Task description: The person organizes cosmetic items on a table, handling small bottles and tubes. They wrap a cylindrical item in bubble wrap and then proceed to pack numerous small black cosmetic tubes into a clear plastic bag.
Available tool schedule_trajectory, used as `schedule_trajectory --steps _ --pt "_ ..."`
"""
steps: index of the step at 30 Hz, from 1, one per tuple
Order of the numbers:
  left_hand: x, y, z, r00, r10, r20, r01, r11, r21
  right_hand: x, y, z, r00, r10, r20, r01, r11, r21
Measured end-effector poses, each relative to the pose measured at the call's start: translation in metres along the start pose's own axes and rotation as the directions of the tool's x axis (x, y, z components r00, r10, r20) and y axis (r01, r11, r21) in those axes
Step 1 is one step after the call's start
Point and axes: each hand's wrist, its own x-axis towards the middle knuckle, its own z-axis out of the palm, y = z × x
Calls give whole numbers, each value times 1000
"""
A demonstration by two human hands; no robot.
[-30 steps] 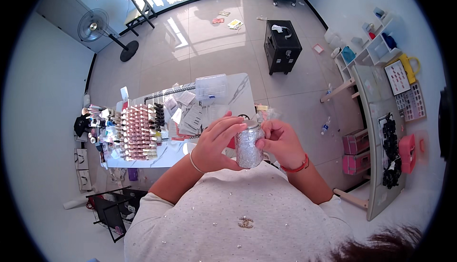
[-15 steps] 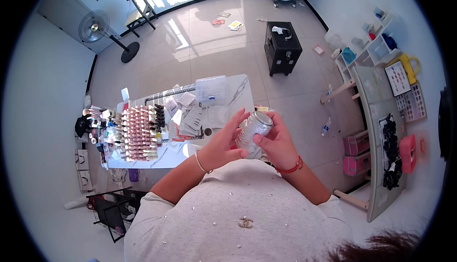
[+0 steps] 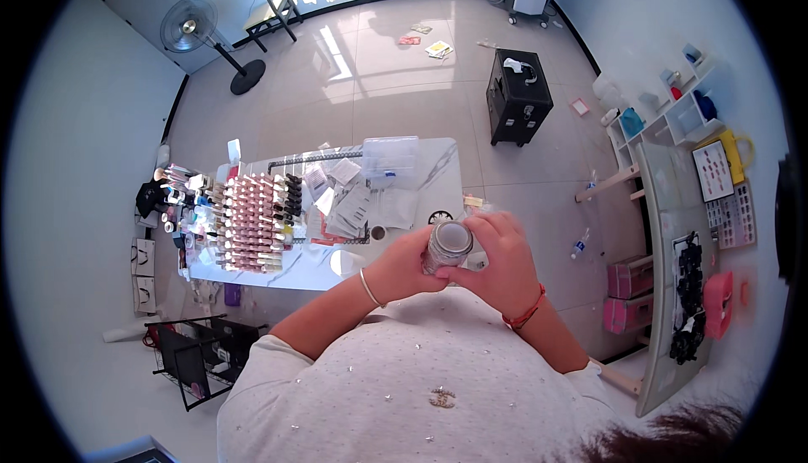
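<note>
Clock dirs r from the silvery jar (image 3: 452,240), btw, which sits in front of the person's chest over the near edge of the table, mouth end tipped up at the cam (can't tell if it's lidded). L hand (image 3: 404,261) is cupped round its left side; R hand (image 3: 503,252) has the thumb low across the front and fingers bent by the rim, a bit blurry — so jar's held btwn both. The marble-look table (image 3: 442,164) runs off toward 9–10 and it's packed: rows of small bottles (image 3: 250,223) at 9, flat packets (image 3: 345,206) at 10, clear plastic box (image 3: 390,160) at 11. Room's bright, tile floor (image 3: 379,118) w/ sun glare up top. Standing fan (image 3: 189,27) at 10, black case (image 3: 519,101) at 1, a few bright packets (image 3: 438,49) on the floor at 12, clear bottle (image 3: 579,247) lying at 3. Side table (image 3: 661,198) abt 3 too, pink cases (image 3: 629,316) under it — plus a black rack (image 3: 198,362) at 8.
</note>
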Motion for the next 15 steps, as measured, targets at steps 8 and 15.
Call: schedule_trajectory --steps 8,15 --pt "-10 -3 -10 1000 24 12 -27 922 387 -9 11 15 938 165 304 -287 861 419" --pt "-8 -2 -14 994 97 -54 -72 933 353 1 -8 11 966 99 237 -168 942 291"
